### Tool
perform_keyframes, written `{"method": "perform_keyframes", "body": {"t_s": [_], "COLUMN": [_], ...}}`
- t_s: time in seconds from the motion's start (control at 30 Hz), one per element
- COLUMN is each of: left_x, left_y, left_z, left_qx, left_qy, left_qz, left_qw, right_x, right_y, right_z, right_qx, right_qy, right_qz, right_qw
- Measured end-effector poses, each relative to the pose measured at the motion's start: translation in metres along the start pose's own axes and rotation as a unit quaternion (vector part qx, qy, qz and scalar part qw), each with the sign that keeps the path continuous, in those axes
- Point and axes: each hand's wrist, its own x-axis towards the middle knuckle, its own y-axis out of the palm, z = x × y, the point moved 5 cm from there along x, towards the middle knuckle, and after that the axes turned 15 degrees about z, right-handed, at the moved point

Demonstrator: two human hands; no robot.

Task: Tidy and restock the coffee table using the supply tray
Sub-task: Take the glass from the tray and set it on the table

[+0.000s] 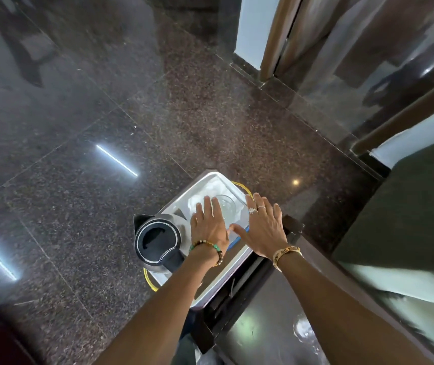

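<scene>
So the supply tray [192, 189] is a shiny metal one with yellow loop handles [245, 188] at each end. It sits on the corner of a dark glossy worktop [250, 325], and its left side sticks out over the speckled granite floor [105, 127]. At the near-left end of the tray there's a steel kettle [158, 241] with a black lid and handle, spout pointing away from the person. At the far end a clear glass [226, 206] stands upright on what looks like a crumpled white cloth [218, 185]. Both hands are over the tray, palms down, and neither one is gripping anything. The left hand [209, 225] is flat with its fingers straight and close together, fingertips right by the left side of the glass and just right of the kettle. The right hand [263, 227] has its fingers fanned wide over the tray's right edge, with the thumb stretched in toward the left hand. A blue edge of something [239, 237] peeks out under that thumb, no idea what it is. Can't tell whether either palm is actually pressing down or just hovering. There's a beaded bracelet [208, 247] on the left wrist, a gold band [287, 252] on the right wrist, and rings [254, 209] on the right fingers.
</scene>
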Motion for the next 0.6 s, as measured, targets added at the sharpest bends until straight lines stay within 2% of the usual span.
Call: {"method": "perform_keyframes", "body": {"t_s": [0.17,0.43,0.6], "left_x": [0.019,0.052,0.062], "left_y": [-0.001,0.017,0.020], "left_z": [0.004,0.020,0.019], "left_qx": [-0.003,-0.005,-0.064], "left_qy": [-0.036,-0.068,-0.049], "left_qz": [0.018,0.081,0.058], "left_qw": [0.999,0.994,0.995], "right_x": [0.021,0.059,0.074], "right_y": [-0.006,0.025,0.033], "right_z": [0.005,0.016,0.020], "right_qx": [0.005,0.103,0.137], "right_qy": [-0.028,-0.064,-0.069], "right_qz": [0.001,0.094,0.072], "right_qw": [1.000,0.988,0.986]}}
